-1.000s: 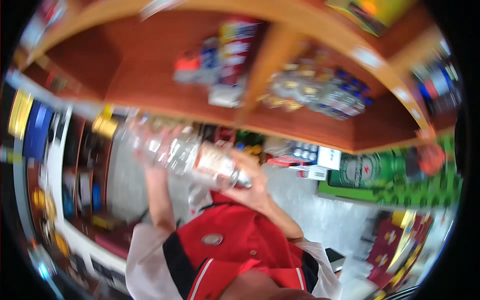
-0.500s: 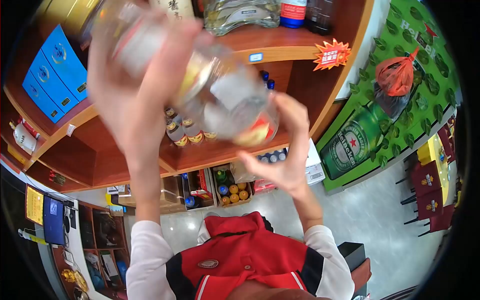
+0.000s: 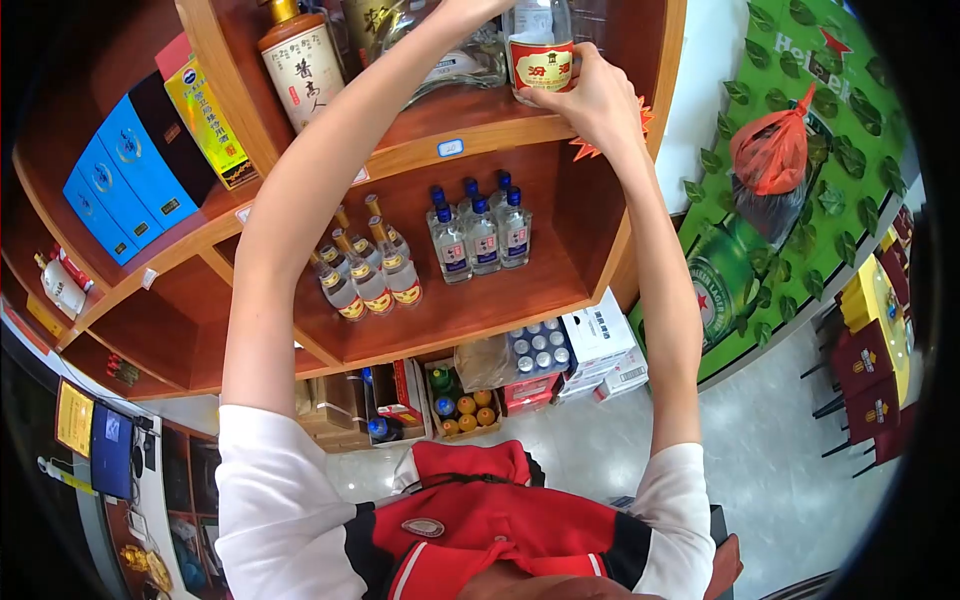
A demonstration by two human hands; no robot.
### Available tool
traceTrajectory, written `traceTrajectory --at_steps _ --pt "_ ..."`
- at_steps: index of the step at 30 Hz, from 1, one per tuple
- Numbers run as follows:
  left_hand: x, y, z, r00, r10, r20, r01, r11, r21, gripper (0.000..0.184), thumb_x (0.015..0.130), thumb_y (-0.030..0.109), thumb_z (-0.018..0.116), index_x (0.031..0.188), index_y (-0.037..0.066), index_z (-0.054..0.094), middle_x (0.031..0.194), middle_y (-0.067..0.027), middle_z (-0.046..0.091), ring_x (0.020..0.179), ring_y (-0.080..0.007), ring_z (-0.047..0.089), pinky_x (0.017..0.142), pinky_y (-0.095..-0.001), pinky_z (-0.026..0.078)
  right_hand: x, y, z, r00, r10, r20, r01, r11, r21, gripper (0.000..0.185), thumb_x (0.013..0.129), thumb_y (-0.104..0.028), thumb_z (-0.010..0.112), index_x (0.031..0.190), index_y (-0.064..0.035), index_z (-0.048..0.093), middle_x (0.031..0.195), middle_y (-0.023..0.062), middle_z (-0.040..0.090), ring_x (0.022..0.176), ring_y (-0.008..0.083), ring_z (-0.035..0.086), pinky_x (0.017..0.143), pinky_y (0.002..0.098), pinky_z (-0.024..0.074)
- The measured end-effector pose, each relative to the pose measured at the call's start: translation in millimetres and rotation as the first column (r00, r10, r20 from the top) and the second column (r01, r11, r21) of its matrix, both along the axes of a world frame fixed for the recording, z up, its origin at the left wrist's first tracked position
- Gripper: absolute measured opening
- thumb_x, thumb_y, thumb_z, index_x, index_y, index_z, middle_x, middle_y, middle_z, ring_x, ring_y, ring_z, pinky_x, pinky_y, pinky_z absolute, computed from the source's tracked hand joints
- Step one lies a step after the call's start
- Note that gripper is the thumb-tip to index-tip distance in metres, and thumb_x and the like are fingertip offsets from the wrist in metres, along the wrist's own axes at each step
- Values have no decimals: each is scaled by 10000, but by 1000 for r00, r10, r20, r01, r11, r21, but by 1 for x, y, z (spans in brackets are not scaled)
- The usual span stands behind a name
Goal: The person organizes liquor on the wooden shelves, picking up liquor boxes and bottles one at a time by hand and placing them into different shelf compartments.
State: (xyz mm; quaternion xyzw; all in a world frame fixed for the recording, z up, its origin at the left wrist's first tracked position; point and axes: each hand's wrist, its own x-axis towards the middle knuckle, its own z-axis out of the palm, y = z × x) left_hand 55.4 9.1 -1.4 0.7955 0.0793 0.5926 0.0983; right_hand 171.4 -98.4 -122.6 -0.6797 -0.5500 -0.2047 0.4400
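Note:
A clear glass liquor bottle [image 3: 541, 62] with a red and yellow label is upright at the right end of the upper shelf [image 3: 470, 125]. My right hand [image 3: 596, 98] grips it low down, thumb across the front of its base and fingers on its right side. At the top edge of the view, my left hand [image 3: 478, 8] reaches beside the bottle's upper part; its fingers are cut off, so their hold is hidden. Left of that bottle lies a wide clear bottle [image 3: 455, 60], partly behind my left arm. A brown-capped white bottle [image 3: 300, 65] stands further left.
On the shelf below are several blue-capped bottles [image 3: 481, 235] and several gold-necked bottles [image 3: 368, 275]. Blue boxes [image 3: 130, 180] and a yellow box [image 3: 208, 120] stand at left. Cartons [image 3: 600, 335] and a crate of bottles [image 3: 462, 405] sit on the floor. A green panel [image 3: 740, 270] borders the right.
Both hands have moved up to the upper shelf. The bottle, blurred and tilted between my hands before, now stands upright there. The lower shelf's bottles have come into full view.

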Motion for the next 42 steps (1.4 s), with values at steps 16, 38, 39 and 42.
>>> traceTrajectory --at_steps 16,38,39,42 --pt "41 6 -10 936 326 -130 -320 945 64 619 875 517 734 1103 -41 593 998 -278 721 961 -456 713 822 -550 560 28 16 11 973 -163 163 183 976 -121 816 681 -554 880 1176 35 608 1007 218 737 1002 376 704 886 468 541" --pt "-61 -45 -92 997 81 -8 -78 978 192 605 965 329 664 1382 -32 418 1202 -242 476 1127 -435 545 976 -510 457 -50 -34 -6 972 -222 82 193 944 268 708 796 -237 862 1384 -20 534 1168 156 696 1105 328 606 969 453 443" --pt "-74 -47 -98 998 58 8 -58 978 201 561 971 305 660 1361 -31 437 1203 -236 485 1117 -428 556 966 -503 465 -66 -44 -7 984 -165 62 141 949 282 630 824 -222 844 1355 -35 563 1174 138 696 1115 326 600 998 450 441" --pt "-130 -61 -112 999 19 -47 -8 977 214 515 969 284 664 1332 -24 466 1197 -227 500 1100 -422 568 956 -496 473 -109 -59 -16 992 -71 109 27 932 361 412 853 -158 812 1200 -20 638 1106 124 694 1057 321 604 975 451 454"
